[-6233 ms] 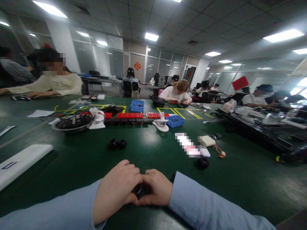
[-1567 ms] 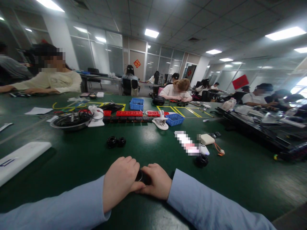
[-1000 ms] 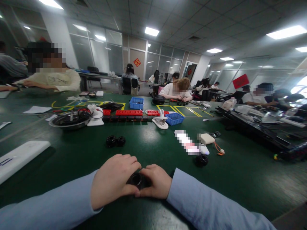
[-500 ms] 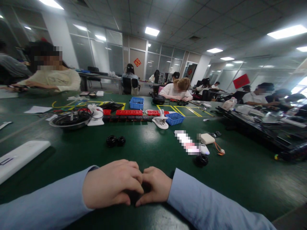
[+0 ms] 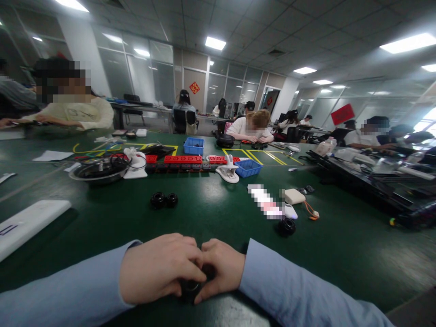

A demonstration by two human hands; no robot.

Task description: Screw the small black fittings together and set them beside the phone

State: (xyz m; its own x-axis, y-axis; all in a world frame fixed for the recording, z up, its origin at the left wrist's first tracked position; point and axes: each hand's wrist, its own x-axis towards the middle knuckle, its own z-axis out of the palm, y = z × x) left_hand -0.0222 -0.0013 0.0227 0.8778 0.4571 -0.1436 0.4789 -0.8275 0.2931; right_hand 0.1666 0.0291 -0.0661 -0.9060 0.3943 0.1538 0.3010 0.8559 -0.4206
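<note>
My left hand [image 5: 161, 268] and my right hand [image 5: 223, 268] meet near the table's front edge, fingers curled from both sides around a small black round part [image 5: 190, 287]. Most of it is hidden by the fingers; a shiny curved edge shows between the thumbs. Two similar black round parts [image 5: 158, 200] stand side by side further up the green table [image 5: 211, 218]. Another black round part [image 5: 287, 226] lies to the right of my hands, below a white object [image 5: 290, 211].
A white box [image 5: 34, 225] lies left. Further back are a metal bowl [image 5: 98, 175], red strips [image 5: 183, 159], a white clip stand [image 5: 229, 174] and blue bins [image 5: 250, 168]. A beige block [image 5: 294, 196] with an orange cord and black equipment [image 5: 361, 186] occupy the right. People sit beyond.
Both hands have shifted slightly toward me and down. A shiny edge of the black round part now shows between the thumbs.
</note>
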